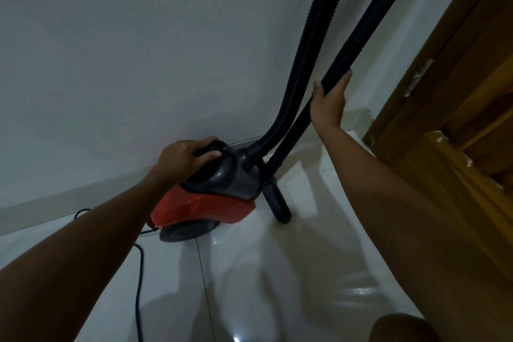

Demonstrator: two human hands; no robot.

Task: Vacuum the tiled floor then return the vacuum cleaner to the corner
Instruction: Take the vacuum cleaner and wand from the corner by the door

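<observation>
A red and grey canister vacuum cleaner [211, 197] stands on the white tiled floor [277, 272] close to the wall corner. My left hand [184, 158] grips the black carry handle on top of it. A ribbed black hose [311, 50] rises from the canister's front. Beside the hose a rigid black wand [369, 22] stands nearly upright, its floor nozzle [277, 203] resting on the tiles right of the canister. My right hand [330, 100] holds the wand partway up, thumb on one side and fingers on the other.
The white wall [138, 50] and its skirting [83, 191] run behind the vacuum. A wooden door frame [449, 119] stands close on the right. A black power cord [138, 272] trails over the tiles on the left. My knee [402, 327] shows at the bottom right.
</observation>
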